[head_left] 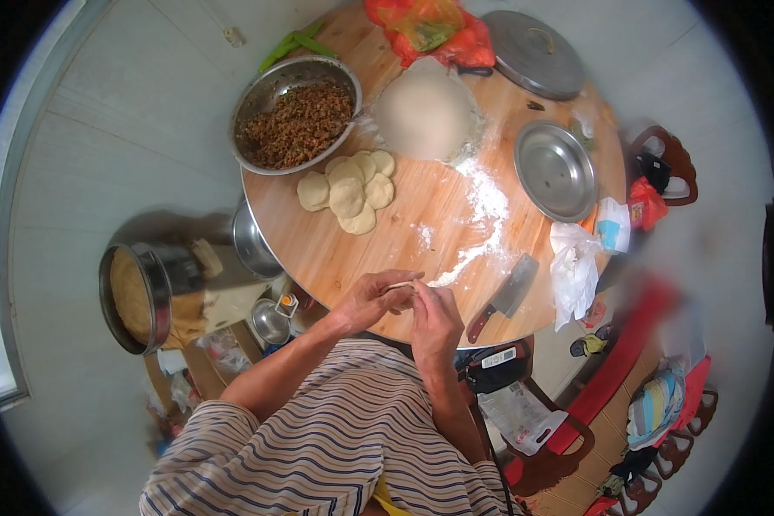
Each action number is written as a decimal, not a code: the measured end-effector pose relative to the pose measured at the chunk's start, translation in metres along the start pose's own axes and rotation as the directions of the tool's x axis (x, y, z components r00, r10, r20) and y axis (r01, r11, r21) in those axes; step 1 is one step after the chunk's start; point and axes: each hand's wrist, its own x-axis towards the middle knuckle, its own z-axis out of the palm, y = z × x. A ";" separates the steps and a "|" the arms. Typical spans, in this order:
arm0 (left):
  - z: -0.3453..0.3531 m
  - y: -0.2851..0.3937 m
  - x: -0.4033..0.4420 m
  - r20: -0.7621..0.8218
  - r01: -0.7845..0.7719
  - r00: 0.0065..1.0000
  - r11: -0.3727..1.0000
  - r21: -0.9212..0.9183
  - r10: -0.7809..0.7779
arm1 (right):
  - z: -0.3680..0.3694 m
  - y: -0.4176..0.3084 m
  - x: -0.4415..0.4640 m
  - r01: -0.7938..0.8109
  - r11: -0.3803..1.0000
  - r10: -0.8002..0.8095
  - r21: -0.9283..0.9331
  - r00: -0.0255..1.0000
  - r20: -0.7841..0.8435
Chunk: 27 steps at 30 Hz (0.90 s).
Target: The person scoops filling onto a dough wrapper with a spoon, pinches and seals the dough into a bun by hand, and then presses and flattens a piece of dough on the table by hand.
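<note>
Close to the near edge of the round table, my left hand (374,303) and my right hand (436,320) meet. Both are closed on a thin, pale dough wrapper (401,285), most of it hidden by my fingers; whether anything is inside it I cannot tell. Beyond my hands lies a pile of several flat dough rounds (347,196), overlapping one another. A metal bowl (350,146) of brown minced filling (294,126) stands behind the pile. To the right of my right hand rests a cleaver (514,288) with a red-brown handle, flat on the wood.
White flour (487,211) is strewn across the wooden table (318,258). A blurred pale round thing (426,112) sits farther back. On the right are an empty metal basin (556,172), a grey lid (535,56) and a white plastic bag (574,267). A large pot (133,297) stands left, off the table.
</note>
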 end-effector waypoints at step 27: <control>0.028 -0.009 -0.009 -0.071 -0.143 0.989 0.949 -0.283 0.128 | 0.005 -0.011 0.001 -0.166 0.978 0.182 0.127 0.976 -0.123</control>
